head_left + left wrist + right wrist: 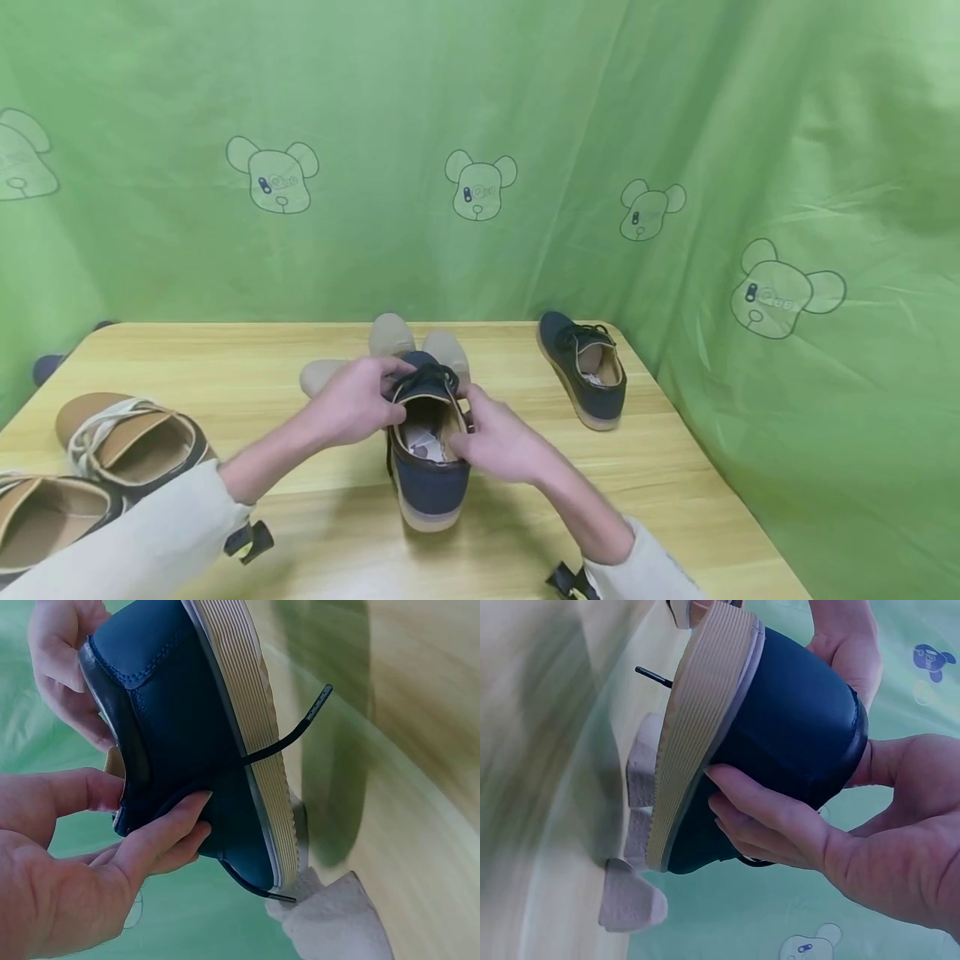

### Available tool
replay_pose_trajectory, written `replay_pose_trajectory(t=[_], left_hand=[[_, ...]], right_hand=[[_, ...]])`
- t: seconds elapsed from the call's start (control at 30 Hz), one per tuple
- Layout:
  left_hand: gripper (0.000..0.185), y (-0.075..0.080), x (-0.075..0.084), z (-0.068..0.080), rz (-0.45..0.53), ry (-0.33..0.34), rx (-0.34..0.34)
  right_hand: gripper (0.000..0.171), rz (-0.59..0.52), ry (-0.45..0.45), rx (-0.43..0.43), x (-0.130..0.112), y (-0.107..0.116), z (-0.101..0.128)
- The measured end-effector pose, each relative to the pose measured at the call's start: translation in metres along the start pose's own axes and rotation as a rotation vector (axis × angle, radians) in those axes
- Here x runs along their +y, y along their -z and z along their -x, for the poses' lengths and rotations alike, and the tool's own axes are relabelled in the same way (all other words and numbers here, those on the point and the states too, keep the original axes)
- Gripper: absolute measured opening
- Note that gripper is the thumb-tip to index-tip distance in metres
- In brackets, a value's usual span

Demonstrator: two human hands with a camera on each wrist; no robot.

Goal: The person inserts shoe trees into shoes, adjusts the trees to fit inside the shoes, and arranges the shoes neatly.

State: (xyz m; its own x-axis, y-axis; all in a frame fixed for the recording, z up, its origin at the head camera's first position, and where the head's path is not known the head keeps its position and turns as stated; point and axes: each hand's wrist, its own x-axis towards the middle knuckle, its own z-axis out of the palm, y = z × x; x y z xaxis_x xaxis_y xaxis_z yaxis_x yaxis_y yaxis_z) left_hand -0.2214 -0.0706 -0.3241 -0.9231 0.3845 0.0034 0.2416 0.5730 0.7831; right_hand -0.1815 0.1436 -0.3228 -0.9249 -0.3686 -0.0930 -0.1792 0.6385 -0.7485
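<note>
A navy shoe (432,487) with dark laces and a pale ribbed sole is held above the table, its heel toward me. My left hand (360,400) pinches its left side by the laces, the thumb at the collar. On the opposite side, my right hand (498,433) grips the collar, thumb inside the opening and fingers along the outer wall. Crumpled white paper (423,444) shows inside the shoe. A loose lace end (319,701) sticks out past the sole in the left wrist view. The matching navy shoe (581,371) stands at the table's back right.
Grey, rounded shoe-shaped pieces (392,335) stand behind the held shoe. Two brown shoes with pale laces (135,437) sit at the left. Dark objects (47,368) show past the table's left edge. A green curtain (375,250) hangs behind the wooden table (697,517).
</note>
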Motion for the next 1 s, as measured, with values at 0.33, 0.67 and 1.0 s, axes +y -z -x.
replay_pose_trajectory(t=[0.33, 0.67, 1.0], left_hand=[[0.061, -0.002, -0.017, 0.009, 0.019, 0.006, -0.009], [0.064, 0.004, -0.036, 0.013, 0.086, 0.055, -0.014], [0.064, 0.007, -0.048, 0.012, 0.151, 0.076, -0.013]], right_hand=[[0.06, -0.021, -0.009, -0.065, 0.003, -0.015, -0.005], [0.061, -0.046, -0.013, -0.075, 0.002, -0.034, -0.017], [0.061, -0.075, -0.034, -0.058, 0.004, -0.044, -0.028]])
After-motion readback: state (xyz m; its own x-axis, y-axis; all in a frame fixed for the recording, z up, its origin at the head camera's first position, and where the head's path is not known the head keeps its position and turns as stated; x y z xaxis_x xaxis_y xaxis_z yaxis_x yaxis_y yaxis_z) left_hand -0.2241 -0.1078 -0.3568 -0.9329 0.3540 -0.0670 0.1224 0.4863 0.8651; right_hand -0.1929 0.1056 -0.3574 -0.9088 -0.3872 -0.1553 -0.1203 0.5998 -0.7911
